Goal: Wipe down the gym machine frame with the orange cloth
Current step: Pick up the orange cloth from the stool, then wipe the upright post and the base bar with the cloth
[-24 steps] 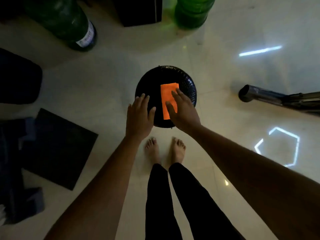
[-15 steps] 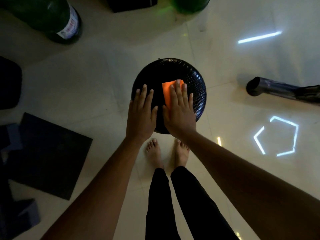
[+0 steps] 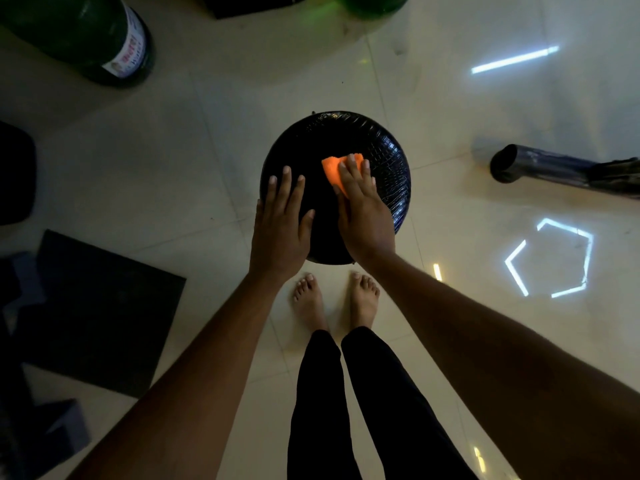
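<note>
A round black padded seat (image 3: 388, 150) with a textured cover stands on the pale tiled floor in front of my bare feet. An orange cloth (image 3: 332, 169) lies bunched on top of it. My right hand (image 3: 362, 209) lies flat on the cloth with straight fingers, pressing it onto the seat and hiding most of it. My left hand (image 3: 282, 223) rests flat on the seat's left part, fingers straight and spread, beside the cloth and apart from it.
A dark metal tube (image 3: 540, 166) of a machine lies on the floor at the right. Two green bottles (image 3: 86, 32) (image 3: 372, 3) stand at the back. A black mat (image 3: 100, 310) lies at the left, with dark pads beyond it.
The cloth was a flat rectangle on the seat; my right hand has slid over it and bunched it. My left hand has moved further onto the seat.
</note>
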